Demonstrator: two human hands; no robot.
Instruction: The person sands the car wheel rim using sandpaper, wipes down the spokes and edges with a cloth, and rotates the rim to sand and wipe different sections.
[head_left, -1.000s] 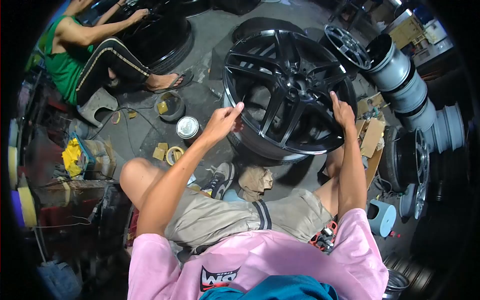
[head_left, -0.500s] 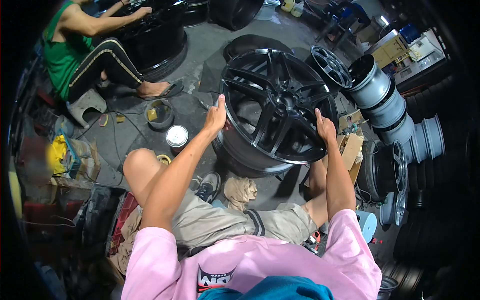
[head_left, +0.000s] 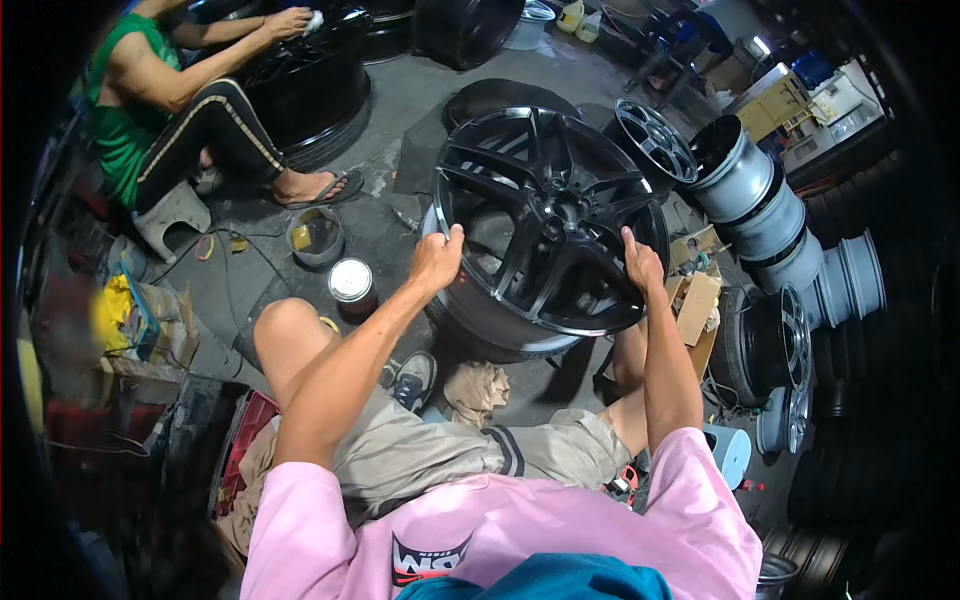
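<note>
A large black multi-spoke wheel rim (head_left: 520, 262) faces up at a tilt in front of me. My left hand (head_left: 436, 258) grips its left edge, thumb lying on top. On the opposite edge my right hand (head_left: 642, 262) is closed round the rim, thumb up; its other fingers are hidden underneath. Below the rim is a support whose lower part (head_left: 470, 315) shows at the left; I cannot tell exactly how the rim rests on it. A crumpled tan cloth or paper (head_left: 474, 390) lies on the floor between my feet.
An open can (head_left: 351, 282) and a round tub (head_left: 316, 238) stand left of the rim. Silver rims (head_left: 735, 185) are stacked at the right near a cardboard box (head_left: 698, 308). At upper left a co-worker in a green top (head_left: 120, 100) sits beside another black wheel (head_left: 310, 110).
Both my hands have moved nearer to me along the rim's edges, the left one also inward. The rim has turned and shifted slightly left. The co-worker's hand now holds something white.
</note>
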